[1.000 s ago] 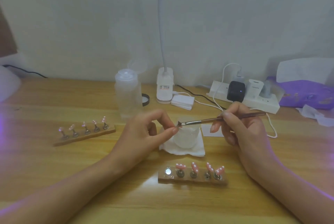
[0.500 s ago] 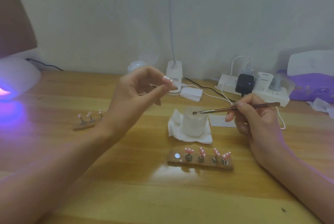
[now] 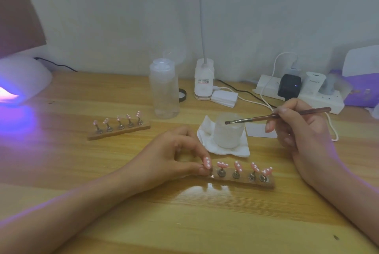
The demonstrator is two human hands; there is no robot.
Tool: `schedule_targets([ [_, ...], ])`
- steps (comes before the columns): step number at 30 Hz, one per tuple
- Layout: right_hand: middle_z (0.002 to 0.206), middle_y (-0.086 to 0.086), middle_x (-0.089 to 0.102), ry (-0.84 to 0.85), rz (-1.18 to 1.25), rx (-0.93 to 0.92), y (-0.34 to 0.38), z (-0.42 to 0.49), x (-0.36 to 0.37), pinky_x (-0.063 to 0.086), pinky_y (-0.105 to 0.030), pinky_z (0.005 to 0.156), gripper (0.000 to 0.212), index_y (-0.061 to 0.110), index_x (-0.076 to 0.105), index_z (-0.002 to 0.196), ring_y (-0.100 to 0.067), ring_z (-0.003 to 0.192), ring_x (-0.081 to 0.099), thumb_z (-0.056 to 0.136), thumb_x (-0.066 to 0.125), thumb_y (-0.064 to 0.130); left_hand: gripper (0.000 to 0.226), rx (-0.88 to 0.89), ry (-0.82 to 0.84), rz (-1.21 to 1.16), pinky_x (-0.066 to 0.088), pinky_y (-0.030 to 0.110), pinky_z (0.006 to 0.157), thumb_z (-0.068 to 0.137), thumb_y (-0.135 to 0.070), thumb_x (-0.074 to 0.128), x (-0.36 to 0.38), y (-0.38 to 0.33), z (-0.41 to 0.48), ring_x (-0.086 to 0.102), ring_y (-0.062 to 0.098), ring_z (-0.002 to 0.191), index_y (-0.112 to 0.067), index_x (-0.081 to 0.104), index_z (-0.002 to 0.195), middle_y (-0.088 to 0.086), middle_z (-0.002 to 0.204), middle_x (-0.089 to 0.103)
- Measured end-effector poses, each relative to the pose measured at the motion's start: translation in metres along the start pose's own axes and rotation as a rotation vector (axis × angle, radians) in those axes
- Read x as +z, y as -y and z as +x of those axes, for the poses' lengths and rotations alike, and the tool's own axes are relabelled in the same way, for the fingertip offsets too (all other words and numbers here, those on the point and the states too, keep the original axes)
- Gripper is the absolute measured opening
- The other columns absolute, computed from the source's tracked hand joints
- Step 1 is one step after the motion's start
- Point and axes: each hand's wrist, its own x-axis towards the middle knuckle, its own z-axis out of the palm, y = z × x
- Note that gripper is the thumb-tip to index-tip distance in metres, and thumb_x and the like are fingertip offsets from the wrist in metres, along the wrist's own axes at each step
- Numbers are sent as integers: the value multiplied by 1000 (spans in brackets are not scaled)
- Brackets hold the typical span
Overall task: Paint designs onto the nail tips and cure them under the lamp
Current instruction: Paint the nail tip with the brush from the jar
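Head view: left fingers (image 3: 197, 146) pinch nail tip (image 3: 207, 163), right fingers (image 3: 287, 106) grip brush (image 3: 264, 118).

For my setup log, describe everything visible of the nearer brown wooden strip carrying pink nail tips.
The nearer brown wooden strip lies flat on the pale wooden table, lengthwise left to right, before the white tissue. Four small metal pegs stand on it, each bearing a tilted pink nail tip with white dots. At its left end the left hand pinches a fifth dotted tip; whether it is seated cannot be told. The right hand, gripping a thin brush, is clear of it.
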Motion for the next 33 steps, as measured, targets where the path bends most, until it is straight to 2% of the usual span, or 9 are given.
schedule_targets([
  [5,61,-7,65,-17,14,17,2,0,2,27,-16,40,29,19,53,73,-8,42,29,99,49,8,21,2,1,36,36,12,70,75,-24,85,1,-1,-1,52,0,82,-42,73,75,-17,89,58],
  [10,61,-6,65,-29,20,28,4,-1,2,26,-17,41,26,17,51,75,-8,42,29,99,49,8,20,60,41,173,42,19,81,80,-24,81,0,-3,-3,51,6,93,-38,67,84,-20,94,62],
  [13,61,-5,65,-32,26,32,4,-2,2,27,-17,41,26,18,52,75,-8,42,29,99,50,9,21,53,54,277,40,26,87,78,-41,78,5,-5,-3,49,0,102,-38,65,94,-25,102,59],
  [16,62,-5,66,-22,28,25,4,-2,2,28,-16,41,25,19,53,74,-8,42,30,98,52,12,20,86,15,316,36,29,83,79,-39,77,15,-8,-3,50,0,100,-40,61,91,-28,96,56],
  [19,64,-6,67,-13,46,31,5,-2,1,28,-17,41,23,21,55,72,-8,42,30,94,54,16,20,98,-24,275,37,26,80,79,-35,80,20,-11,-2,53,7,93,-37,62,87,-25,87,57],
  [23,64,-5,67,-18,46,43,6,-2,0,28,-17,42,26,18,53,73,-9,43,28,98,52,10,13,78,-59,205,40,18,77,81,-28,80,23,-15,0,54,9,89,-31,67,83,-24,77,58],
  [26,63,-6,67,-21,49,49,5,-2,1,26,-18,41,26,19,52,72,-10,43,27,97,53,11,11,85,-60,203,42,23,80,81,-25,80,24,-17,0,53,10,91,-28,69,80,-18,78,59],
  [31,64,-5,68,-37,53,55,6,-2,0,25,-19,42,18,18,53,73,-10,43,26,91,55,19,11,262,-82,422,39,32,92,81,-31,79,21,-20,1,51,9,97,-30,68,82,-18,87,62],
  [33,65,-5,68,-44,44,52,5,-2,0,24,-20,42,22,18,53,74,-10,44,26,96,53,14,11,381,-135,549,43,41,89,78,-31,81,22,-22,0,56,14,95,-28,70,80,-18,89,65],
])
